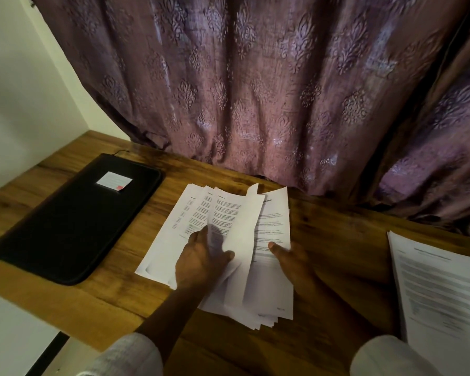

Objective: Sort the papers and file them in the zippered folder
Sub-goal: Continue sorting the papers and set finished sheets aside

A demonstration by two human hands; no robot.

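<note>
A fanned stack of printed white papers [228, 213] lies in the middle of the wooden desk [337, 240]. My left hand [198, 261] grips several of these sheets, fingers on top and thumb pinching one sheet that curls upward. My right hand [291, 261] rests at the stack's right edge, thumb pressed on the top page. A black zippered folder [73, 223] lies closed and flat at the left, with a small white label [114, 181] on its cover. A second pile of printed pages [442, 291] sits at the right edge of the view.
A purple patterned curtain [255, 90] hangs along the desk's back edge. A pale wall [17, 90] is at the left. The desk's front edge runs diagonally at lower left, with a light floor [11, 335] below it.
</note>
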